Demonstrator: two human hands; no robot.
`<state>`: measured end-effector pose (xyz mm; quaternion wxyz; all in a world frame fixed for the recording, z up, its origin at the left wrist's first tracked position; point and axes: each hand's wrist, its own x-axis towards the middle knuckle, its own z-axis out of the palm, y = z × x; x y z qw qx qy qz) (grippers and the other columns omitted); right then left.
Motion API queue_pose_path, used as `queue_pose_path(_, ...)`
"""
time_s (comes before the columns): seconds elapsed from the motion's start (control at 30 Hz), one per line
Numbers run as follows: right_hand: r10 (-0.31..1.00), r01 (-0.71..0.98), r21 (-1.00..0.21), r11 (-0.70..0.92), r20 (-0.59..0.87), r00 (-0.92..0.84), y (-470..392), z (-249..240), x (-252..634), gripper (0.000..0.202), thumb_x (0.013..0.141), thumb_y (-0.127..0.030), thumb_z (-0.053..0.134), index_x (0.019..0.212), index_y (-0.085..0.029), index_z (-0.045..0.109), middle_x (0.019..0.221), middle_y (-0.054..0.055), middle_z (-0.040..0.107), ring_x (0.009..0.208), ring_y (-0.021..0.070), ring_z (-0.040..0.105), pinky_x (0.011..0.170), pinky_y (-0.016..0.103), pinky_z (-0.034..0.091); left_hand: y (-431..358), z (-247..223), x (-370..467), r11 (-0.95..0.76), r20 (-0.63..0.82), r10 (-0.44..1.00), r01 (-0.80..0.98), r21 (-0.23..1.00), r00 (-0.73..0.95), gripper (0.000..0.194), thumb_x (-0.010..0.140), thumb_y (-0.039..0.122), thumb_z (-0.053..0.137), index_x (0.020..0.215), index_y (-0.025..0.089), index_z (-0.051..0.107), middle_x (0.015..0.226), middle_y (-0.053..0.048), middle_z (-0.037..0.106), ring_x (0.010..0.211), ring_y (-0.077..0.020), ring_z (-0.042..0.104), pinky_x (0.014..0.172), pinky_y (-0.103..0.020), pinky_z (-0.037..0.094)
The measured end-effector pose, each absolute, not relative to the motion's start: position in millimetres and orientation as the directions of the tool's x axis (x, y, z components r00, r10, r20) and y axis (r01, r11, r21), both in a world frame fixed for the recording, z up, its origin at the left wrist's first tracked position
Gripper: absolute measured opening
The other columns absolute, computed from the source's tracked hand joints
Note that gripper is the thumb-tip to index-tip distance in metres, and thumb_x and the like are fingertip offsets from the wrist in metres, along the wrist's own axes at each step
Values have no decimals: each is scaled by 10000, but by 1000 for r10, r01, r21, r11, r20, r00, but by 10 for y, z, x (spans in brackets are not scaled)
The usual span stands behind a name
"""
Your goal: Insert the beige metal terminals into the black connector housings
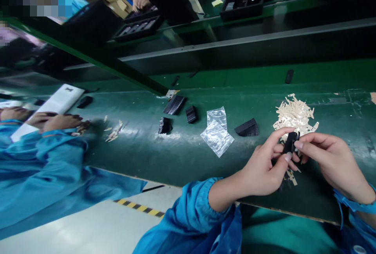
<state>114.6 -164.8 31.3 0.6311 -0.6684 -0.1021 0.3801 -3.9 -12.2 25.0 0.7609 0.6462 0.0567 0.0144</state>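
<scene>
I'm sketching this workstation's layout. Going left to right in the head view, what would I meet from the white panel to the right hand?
White panel → scattered pale pieces → small black block → clear plastic → fanned black stack → held black part → right hand.

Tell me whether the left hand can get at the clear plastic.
Probably yes: the clear plastic lies uncovered nearby, with nothing standing between, though the left hand is holding a black part.
</scene>
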Motion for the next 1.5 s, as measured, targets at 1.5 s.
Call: queue_pose_path(1.5, 491, -152, -920, -363, -327, 808, -1654, 377, 1065, 237, 785, -453, 828, 758, -220, 797, 726, 67, 780, 588, 193, 682, 478, 273, 476, -101, 257, -58, -1, -62, 93, 62, 998, 994, 564, 1032, 167, 499, 1580, 243, 391, 933, -44, 708, 823, -174, 772, 792, -296, 644)
